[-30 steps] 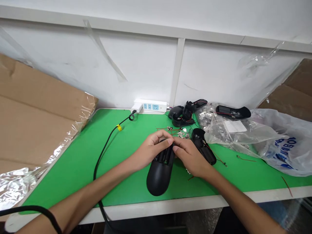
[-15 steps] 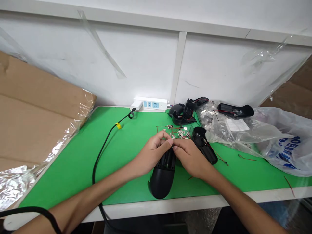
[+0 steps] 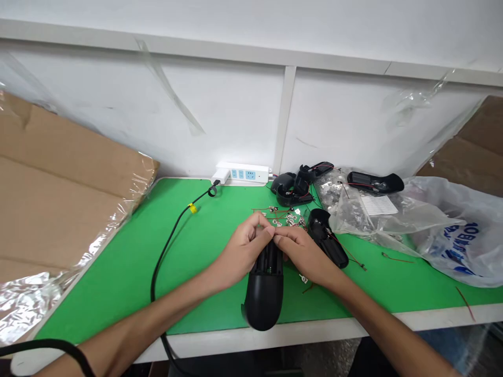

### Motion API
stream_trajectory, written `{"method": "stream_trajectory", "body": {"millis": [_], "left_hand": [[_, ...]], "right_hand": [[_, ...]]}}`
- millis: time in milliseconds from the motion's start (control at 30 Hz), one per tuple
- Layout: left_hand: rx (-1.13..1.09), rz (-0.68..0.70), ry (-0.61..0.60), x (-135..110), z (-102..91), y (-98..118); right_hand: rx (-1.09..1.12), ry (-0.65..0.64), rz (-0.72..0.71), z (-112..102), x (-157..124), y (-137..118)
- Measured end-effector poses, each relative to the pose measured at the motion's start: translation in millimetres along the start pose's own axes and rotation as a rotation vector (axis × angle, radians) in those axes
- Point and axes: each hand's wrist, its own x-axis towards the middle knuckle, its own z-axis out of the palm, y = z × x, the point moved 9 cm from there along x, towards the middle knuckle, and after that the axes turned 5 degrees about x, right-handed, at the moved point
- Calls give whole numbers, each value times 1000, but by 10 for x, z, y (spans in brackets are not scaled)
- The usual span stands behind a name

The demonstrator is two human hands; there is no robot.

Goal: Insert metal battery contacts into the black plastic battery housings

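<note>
A black plastic battery housing (image 3: pixel 264 301) points towards me, its rounded end near the table's front edge and its open battery slot facing up. At its far end my left hand (image 3: pixel 245 248) is closed, thumb and forefinger pinched together. My right hand (image 3: pixel 302 251) is closed on the same end from the right, its fingertips meeting the left ones. Whatever small part lies between the fingertips is hidden. Just beyond the hands are several small metal contacts (image 3: pixel 293 220) with thin red wires. Another black housing (image 3: pixel 328 238) with a red wire lies right of my right hand.
More black housings (image 3: pixel 294 191) are grouped at the back. Clear bags (image 3: pixel 341 207) of metal parts lie to the right, one housing (image 3: pixel 375 182) on top. A power strip (image 3: pixel 249 174) sits against the wall; its black cable (image 3: pixel 173 235) crosses the green mat (image 3: pixel 208 225). Cardboard (image 3: pixel 70 173) stands left.
The view has shifted slightly. Both hands stay pinched at the housing's far end, and its rounded end has swung a little to the right. A metal contact beneath my right hand now shows.
</note>
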Motion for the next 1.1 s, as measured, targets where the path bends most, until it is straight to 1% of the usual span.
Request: {"method": "stream_trajectory", "body": {"millis": [67,133,200,267,333,433,500,533,567,633,667,733,800,833,900,1000,1033,1100], "left_hand": [[-81,-35,44,59,-70,-27],[-106,-39,167,114,-239,-35],[-147,-44,297,145,-434,-51],[-219,-58,374,160,-577,-80],[-273,-57,394,171,-649,-91],[-287,-36,353,183,-632,-86],[-272,-13,323,183,-596,-80],[-239,13,316,177,-589,-64],[-182,58,314,165,-593,-28],[2,230,323,102,-619,131],[123,345,321,47,-612,240],[370,565,307,-100,-549,437],[557,711,300,-242,-458,564],[621,764,306,-305,-414,616],[715,881,296,-427,-289,729],[893,1082,190,-589,-9,870],[965,1139,158,-630,73,897],[1099,1233,131,-688,181,924]], "right_hand": [[18,13,-8,-24,-7,4],[35,38,-14,-51,-25,1],[48,81,-53,-87,-47,-31],[-6,153,-116,-144,-65,-77],[-146,264,-191,-225,-87,-133],[-348,400,-291,-310,-123,-218],[-356,436,-316,-352,-133,-237],[-310,445,-299,-383,-129,-220],[-232,448,-264,-419,-119,-183],[4,422,-185,-466,-84,-81],[142,384,-158,-463,-59,-37],[392,269,-142,-410,-6,2],[551,163,-138,-352,30,3],[592,138,-130,-340,40,8],[624,152,-113,-361,49,26],[614,186,-83,-382,52,42],[604,177,-74,-368,53,39],[579,151,-69,-324,52,23]]}}
